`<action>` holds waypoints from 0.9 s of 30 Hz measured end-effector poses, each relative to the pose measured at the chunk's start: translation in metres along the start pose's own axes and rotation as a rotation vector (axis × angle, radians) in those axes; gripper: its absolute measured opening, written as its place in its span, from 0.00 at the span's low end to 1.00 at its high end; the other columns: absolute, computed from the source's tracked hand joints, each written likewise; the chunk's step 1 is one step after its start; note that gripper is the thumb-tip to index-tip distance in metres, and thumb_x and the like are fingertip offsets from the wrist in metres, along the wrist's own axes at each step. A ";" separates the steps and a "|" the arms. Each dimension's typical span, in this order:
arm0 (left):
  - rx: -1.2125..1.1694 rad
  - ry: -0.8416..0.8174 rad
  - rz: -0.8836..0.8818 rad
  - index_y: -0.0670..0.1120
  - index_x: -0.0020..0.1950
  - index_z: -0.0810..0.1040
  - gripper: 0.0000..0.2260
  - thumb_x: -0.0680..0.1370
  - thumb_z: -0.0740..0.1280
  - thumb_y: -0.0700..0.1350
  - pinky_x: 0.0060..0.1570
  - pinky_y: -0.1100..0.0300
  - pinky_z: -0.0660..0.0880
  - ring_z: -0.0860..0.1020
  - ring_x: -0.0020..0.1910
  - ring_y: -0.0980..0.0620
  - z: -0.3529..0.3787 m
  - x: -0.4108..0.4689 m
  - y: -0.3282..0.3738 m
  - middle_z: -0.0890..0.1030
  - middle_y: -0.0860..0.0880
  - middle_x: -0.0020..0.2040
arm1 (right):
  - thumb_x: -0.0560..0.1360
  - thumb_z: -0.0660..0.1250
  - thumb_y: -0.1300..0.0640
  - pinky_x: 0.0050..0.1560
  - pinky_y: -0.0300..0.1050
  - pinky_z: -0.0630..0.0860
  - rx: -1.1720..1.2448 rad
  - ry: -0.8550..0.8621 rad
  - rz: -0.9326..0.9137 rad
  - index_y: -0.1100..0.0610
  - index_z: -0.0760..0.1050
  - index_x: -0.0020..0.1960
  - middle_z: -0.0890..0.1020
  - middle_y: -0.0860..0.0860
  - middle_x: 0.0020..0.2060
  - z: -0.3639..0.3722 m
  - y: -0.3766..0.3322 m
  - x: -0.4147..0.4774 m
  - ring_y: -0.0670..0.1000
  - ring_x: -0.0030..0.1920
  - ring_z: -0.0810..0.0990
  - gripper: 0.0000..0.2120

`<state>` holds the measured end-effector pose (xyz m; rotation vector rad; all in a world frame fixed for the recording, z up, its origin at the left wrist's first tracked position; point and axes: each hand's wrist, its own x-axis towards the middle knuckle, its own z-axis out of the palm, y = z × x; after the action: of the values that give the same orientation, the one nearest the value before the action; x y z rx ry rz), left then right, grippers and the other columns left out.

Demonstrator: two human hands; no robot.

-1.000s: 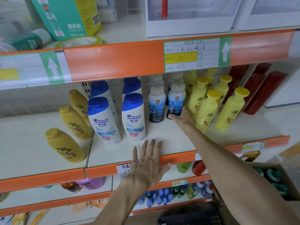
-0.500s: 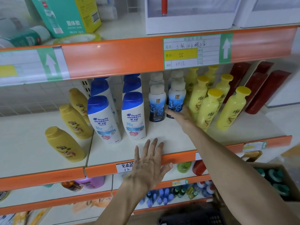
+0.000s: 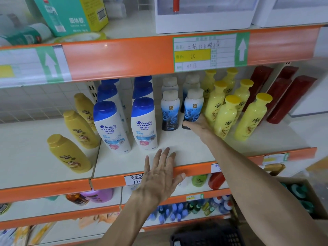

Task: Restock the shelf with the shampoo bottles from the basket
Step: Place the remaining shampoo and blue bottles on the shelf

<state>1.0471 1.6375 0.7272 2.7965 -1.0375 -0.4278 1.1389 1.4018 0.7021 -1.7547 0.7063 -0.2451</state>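
Note:
My right hand [image 3: 198, 125] reaches onto the middle shelf [image 3: 186, 150] and grips the base of a dark-blue shampoo bottle with a grey cap [image 3: 193, 108], which stands upright beside a matching bottle [image 3: 170, 110]; two more of that kind stand behind them. My left hand [image 3: 160, 176] rests flat with fingers spread on the shelf's orange front edge and holds nothing. A black basket [image 3: 207, 236] shows at the bottom edge; its contents are hidden.
Blue-capped white bottles [image 3: 142, 124] stand left of the dark-blue ones, gold bottles [image 3: 70, 153] further left. Yellow bottles [image 3: 225, 116] and dark red bottles [image 3: 291, 100] stand to the right. A cardboard box [image 3: 305, 196] with green-capped items sits lower right. Boxes fill the upper shelf.
My right hand has closed more around the base of the front dark-blue bottle and nudged it slightly back. My left hand stays on the shelf edge.

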 end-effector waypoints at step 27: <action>-0.077 0.016 -0.142 0.50 0.79 0.44 0.35 0.79 0.59 0.59 0.76 0.44 0.46 0.43 0.79 0.49 0.001 -0.039 0.086 0.44 0.52 0.80 | 0.80 0.59 0.48 0.72 0.50 0.66 -0.855 0.055 -0.579 0.58 0.70 0.71 0.73 0.52 0.69 -0.108 0.067 -0.216 0.53 0.71 0.68 0.23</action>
<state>0.9653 1.5977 0.7528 2.8094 -0.8039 -0.4500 0.8895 1.4289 0.7143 -2.7711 0.3232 -0.4217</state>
